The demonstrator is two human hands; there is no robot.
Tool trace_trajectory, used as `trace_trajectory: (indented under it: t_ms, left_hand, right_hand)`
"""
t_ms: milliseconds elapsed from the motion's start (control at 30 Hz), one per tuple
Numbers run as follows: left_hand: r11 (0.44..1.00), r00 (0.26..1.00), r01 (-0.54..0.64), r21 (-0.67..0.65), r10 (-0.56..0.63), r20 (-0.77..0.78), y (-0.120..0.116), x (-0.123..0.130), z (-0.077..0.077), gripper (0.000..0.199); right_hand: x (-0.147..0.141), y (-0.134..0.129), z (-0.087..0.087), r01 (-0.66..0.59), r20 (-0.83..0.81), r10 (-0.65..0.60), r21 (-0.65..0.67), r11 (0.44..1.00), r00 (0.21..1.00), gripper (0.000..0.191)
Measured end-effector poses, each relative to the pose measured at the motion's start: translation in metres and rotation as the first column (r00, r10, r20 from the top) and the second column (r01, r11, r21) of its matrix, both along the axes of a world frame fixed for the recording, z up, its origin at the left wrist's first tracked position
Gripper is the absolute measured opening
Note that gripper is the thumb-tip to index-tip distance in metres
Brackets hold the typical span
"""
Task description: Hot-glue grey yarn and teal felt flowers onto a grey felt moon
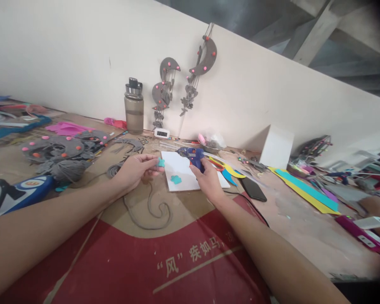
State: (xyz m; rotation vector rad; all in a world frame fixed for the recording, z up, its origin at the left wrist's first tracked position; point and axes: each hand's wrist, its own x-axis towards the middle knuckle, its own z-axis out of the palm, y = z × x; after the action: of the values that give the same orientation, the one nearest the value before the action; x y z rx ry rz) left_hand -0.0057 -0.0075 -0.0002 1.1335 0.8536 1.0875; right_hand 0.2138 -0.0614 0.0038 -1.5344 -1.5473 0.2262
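Between its fingertips, my left hand [137, 169] pinches a small turquoise cutout [161, 162], perhaps flower-shaped. My right hand [207, 177] is wrapped round the handle of a blue glue gun [194, 155], whose nozzle points left toward the cutout without touching it. Under the gun lies a white board [172, 162], and a second turquoise cutout [176, 180] rests on it. Grey yarn [155, 228] trails in a loose curve below my left hand, near a small coil [114, 170]. A black cord [250, 202] runs past my right wrist.
A water bottle [134, 107] stands by the wall, beside hanging grey moon ornaments [205, 57]. Grey felt pieces [63, 147] and a yarn ball [68, 169] lie left. Rightward are a phone [253, 188], coloured sheets [307, 190] and another person's hand [378, 209].
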Motion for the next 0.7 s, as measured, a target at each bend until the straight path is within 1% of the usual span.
trace_trajectory:
  t_ms: [67,133,200,267,367,533,600,700]
  left_hand:
    - [1.0,0.999,-0.019,0.008,0.019,0.04,0.001,0.001,0.0,0.017]
    - [0.999,0.998,-0.026,0.028,0.025,0.06,0.002,0.0,-0.003,0.018]
    - [0.997,0.998,-0.031,0.067,0.027,0.05,0.005,-0.001,-0.006,0.023]
    - [0.993,0.999,-0.043,0.112,0.041,0.019,0.008,-0.003,-0.009,0.027]
    - [0.986,0.996,-0.086,0.141,0.088,-0.009,0.01,-0.004,-0.012,0.029]
    - [0.988,0.994,-0.104,0.112,0.105,0.001,0.011,-0.004,-0.012,0.027]
    - [0.988,0.994,-0.11,0.111,0.11,0.003,0.011,-0.003,-0.011,0.027]
    - [0.985,0.994,-0.108,0.131,0.108,0.006,0.009,-0.003,-0.009,0.026]
  right_hand:
    - [-0.002,0.0,-0.004,-0.031,-0.039,0.031,0.004,1.0,0.999,0.035]
    - [-0.005,-0.002,-0.005,-0.09,-0.104,0.092,0.025,0.996,0.99,0.034]
    - [-0.01,-0.007,-0.003,-0.177,-0.17,0.178,0.022,0.984,0.969,0.033]
    - [-0.015,-0.012,-0.001,-0.242,-0.202,0.236,-0.003,0.97,0.95,0.03]
    - [-0.019,-0.016,0.0,-0.271,-0.218,0.257,-0.036,0.962,0.941,0.025]
    - [-0.017,-0.014,-0.005,-0.314,-0.238,0.295,-0.048,0.948,0.925,0.028]
    - [-0.015,-0.013,-0.008,-0.334,-0.235,0.318,-0.029,0.942,0.918,0.03]
    - [-0.012,-0.011,-0.01,-0.361,-0.225,0.361,0.041,0.932,0.905,0.031]
